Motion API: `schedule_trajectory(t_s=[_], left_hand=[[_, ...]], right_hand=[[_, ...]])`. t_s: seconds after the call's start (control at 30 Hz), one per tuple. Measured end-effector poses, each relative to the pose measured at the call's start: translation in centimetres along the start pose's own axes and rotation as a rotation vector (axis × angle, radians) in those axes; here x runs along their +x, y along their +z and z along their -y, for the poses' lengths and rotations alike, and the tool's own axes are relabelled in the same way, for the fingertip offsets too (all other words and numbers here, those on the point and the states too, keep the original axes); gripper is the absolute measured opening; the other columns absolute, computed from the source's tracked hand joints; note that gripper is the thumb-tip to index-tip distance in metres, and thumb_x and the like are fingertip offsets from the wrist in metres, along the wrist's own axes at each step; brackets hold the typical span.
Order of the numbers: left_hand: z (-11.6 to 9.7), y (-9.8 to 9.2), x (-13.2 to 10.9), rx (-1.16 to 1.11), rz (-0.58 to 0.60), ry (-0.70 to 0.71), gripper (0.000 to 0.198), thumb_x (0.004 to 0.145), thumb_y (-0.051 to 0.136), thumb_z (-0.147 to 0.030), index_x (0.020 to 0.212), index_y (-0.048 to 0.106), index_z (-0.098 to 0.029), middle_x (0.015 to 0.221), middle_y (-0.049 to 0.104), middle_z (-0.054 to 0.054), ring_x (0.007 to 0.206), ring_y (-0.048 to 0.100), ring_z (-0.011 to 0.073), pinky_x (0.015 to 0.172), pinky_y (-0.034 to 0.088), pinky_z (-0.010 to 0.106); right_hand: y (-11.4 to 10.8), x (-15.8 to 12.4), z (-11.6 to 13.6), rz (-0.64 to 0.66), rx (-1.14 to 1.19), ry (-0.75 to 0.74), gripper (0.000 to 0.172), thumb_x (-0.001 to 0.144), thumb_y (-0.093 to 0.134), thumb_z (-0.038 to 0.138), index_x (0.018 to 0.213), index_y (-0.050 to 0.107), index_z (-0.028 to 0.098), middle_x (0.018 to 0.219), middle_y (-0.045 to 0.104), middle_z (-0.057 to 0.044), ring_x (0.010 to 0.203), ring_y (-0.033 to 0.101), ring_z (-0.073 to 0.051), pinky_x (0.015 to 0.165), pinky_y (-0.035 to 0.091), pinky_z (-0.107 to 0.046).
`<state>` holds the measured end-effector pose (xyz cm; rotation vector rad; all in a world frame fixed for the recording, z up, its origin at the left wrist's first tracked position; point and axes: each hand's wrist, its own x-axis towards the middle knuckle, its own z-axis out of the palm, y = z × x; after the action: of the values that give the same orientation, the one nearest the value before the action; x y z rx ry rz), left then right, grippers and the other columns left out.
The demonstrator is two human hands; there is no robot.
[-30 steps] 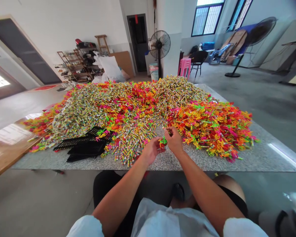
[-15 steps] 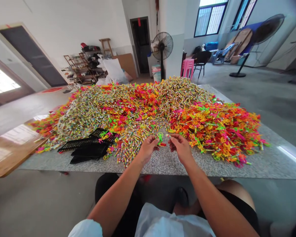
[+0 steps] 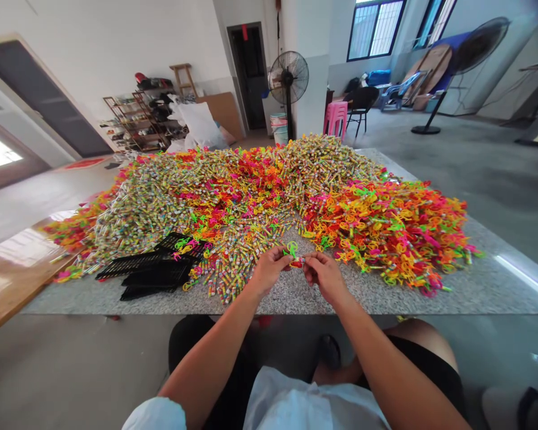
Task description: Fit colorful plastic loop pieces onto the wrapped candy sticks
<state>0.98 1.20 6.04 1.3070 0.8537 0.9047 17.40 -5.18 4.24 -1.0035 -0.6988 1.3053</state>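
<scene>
My left hand (image 3: 267, 272) pinches small plastic pieces over the granite table; a green looped piece (image 3: 292, 247) sticks up from its fingertips and a red piece (image 3: 297, 263) points to the right. Meeting the end of the red piece are the closed fingertips of my right hand (image 3: 326, 276), which grip a small tube mostly hidden by the fingers. Loose yellow-and-white printed tubes (image 3: 233, 257) lie beyond and left of my hands. To the right is a heap of orange, red, yellow and green looped plastic pieces (image 3: 394, 233), some with tubes on them.
Black slotted trays (image 3: 156, 276) are stacked at the left front of the granite table (image 3: 363, 297). Large mounds of tubes (image 3: 134, 209) cover the back. A wooden table (image 3: 22, 280) adjoins on the left. A standing fan (image 3: 289, 80) and pink stools (image 3: 336, 116) are behind.
My right hand has moved slightly left and down, closing the gap to the red piece in my left hand. The whole view has shifted a little.
</scene>
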Motion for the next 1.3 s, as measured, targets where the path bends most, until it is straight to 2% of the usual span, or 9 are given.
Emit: schedule_trajectory(t_s=[0.2,0.5,0.63,0.8,0.97,1.13,1.3], left_hand=[[0.4,0.5,-0.1,0.004,0.003,-0.001,0.027,0.077,0.080,-0.036,0.094,0.070,-0.017,0.090,0.069,0.004,0.077,0.065,0.0150,0.072,0.052,0.027],[1.0,0.6,-0.2,0.073,0.041,0.004,0.028,0.077,0.080,-0.036,0.094,0.068,-0.017,0.084,0.068,0.003,0.075,0.062,0.0140,0.069,0.050,0.025],[0.6,0.3,-0.2,0.093,0.134,-0.009,0.029,0.075,0.081,-0.035,0.094,0.069,-0.018,0.084,0.066,0.002,0.076,0.061,0.0138,0.069,0.049,0.024],[-0.5,-0.1,-0.2,0.175,0.269,-0.013,0.028,0.086,0.069,-0.046,0.092,0.069,-0.018,0.083,0.065,0.003,0.074,0.058,0.0150,0.067,0.047,0.025],[-0.3,0.0,-0.4,0.467,0.202,0.147,0.035,0.091,0.062,-0.049,0.077,0.065,-0.018,0.065,0.050,-0.003,0.063,0.043,0.0116,0.059,0.032,0.024],[1.2,0.5,-0.8,0.620,0.139,0.212,0.037,0.094,0.055,-0.050,0.083,0.064,-0.017,0.069,0.049,-0.003,0.065,0.041,0.0115,0.061,0.032,0.025],[1.2,1.0,-1.3,0.731,0.108,0.339,0.035,0.097,0.053,-0.044,0.075,0.058,-0.017,0.070,0.049,-0.002,0.067,0.044,0.0116,0.064,0.033,0.026]], right_hand=[[-0.2,-0.1,0.0,-0.025,0.061,0.033,0.026,0.077,0.073,0.042,0.086,0.065,0.019,0.059,0.063,0.003,0.038,0.047,-0.010,0.034,0.033,-0.022],[-0.5,-0.1,0.1,-0.040,0.123,0.085,0.023,0.073,0.074,0.038,0.076,0.060,0.020,0.056,0.062,0.003,0.038,0.048,-0.010,0.035,0.035,-0.022],[-0.7,-0.3,0.0,-0.049,0.120,0.139,0.025,0.073,0.075,0.039,0.080,0.061,0.020,0.058,0.062,0.004,0.041,0.048,-0.009,0.036,0.034,-0.020],[-1.2,-0.2,0.1,0.065,0.051,0.214,0.028,0.075,0.078,0.040,0.079,0.058,0.021,0.063,0.064,0.004,0.042,0.048,-0.008,0.035,0.033,-0.018],[-1.8,0.0,0.6,0.138,0.024,0.371,0.014,0.077,0.072,0.028,0.081,0.064,0.018,0.066,0.068,0.000,0.043,0.048,-0.007,0.036,0.034,-0.016],[-2.3,0.3,0.7,0.108,0.128,0.474,0.006,0.082,0.063,0.015,0.078,0.066,0.013,0.065,0.067,-0.003,0.045,0.049,-0.005,0.038,0.036,-0.012],[-2.5,0.2,0.4,0.068,0.221,0.548,0.005,0.083,0.063,0.012,0.079,0.065,0.014,0.061,0.064,-0.002,0.043,0.046,-0.004,0.037,0.036,-0.010]])
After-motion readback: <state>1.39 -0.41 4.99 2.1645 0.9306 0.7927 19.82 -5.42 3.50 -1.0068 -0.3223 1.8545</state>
